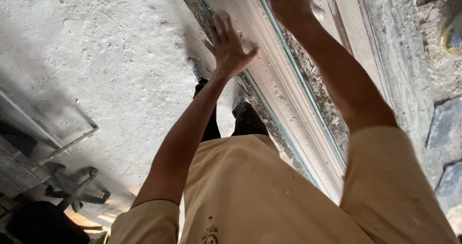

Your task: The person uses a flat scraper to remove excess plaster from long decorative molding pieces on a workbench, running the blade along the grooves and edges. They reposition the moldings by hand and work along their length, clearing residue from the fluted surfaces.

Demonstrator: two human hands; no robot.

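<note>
A long white plaster moulding lies in a narrow mould with teal edges, running from the top of the view down toward my waist. My left hand rests flat on the near side of the moulding, fingers spread, holding nothing. My right hand is farther along the moulding near the top edge of the view, blurred, fingers curled against the plaster surface. Whether it holds a tool I cannot tell.
A rough grey concrete floor spreads to the left. A metal frame and dark stand sit at lower left. A second pale strip and a crusted bench edge lie right, with grey slabs beyond.
</note>
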